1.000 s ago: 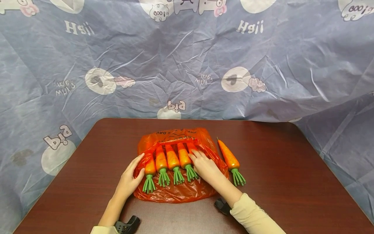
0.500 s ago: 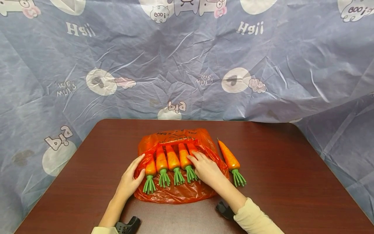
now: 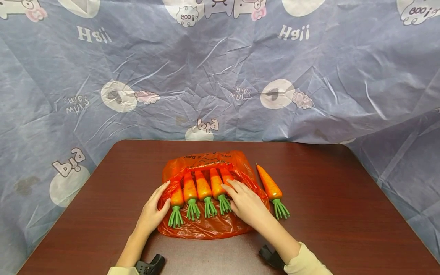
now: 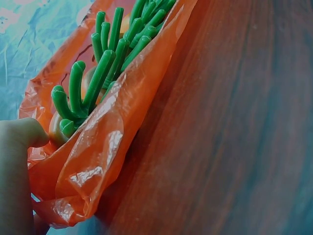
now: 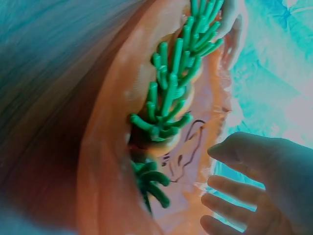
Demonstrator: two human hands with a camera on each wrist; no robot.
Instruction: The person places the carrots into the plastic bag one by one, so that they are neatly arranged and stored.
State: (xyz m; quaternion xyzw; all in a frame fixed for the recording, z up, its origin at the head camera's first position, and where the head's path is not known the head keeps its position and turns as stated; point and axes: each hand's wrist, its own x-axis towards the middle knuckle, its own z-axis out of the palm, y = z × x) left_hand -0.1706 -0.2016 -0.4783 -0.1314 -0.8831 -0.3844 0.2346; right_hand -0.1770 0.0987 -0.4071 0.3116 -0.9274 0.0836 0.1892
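An orange plastic bag (image 3: 213, 231) lies on the table, its mouth toward me. Several toy carrots (image 3: 203, 185) sit side by side in it, green tops facing me. My left hand (image 3: 151, 212) holds the bag's left edge, with the thumb by the leftmost carrot (image 3: 177, 197); its fingers are partly hidden in the left wrist view. My right hand (image 3: 248, 202) is over the bag's right side with fingers extended, partly covering the rightmost bagged carrot (image 3: 225, 174). In the right wrist view, the right fingers (image 5: 234, 193) are spread, gripping nothing. Another carrot (image 3: 269, 184) lies outside, right of the bag.
The dark brown wooden table (image 3: 343, 214) extends to both sides of the bag. A printed grey-blue cloth (image 3: 206, 61) hangs behind it. Black wrist straps (image 3: 151, 264) are worn on both arms.
My right hand has drawn back slightly to the right and toward me, uncovering more of the rightmost bagged carrot. My left hand stays on the bag's edge, and the carrots barely shift.
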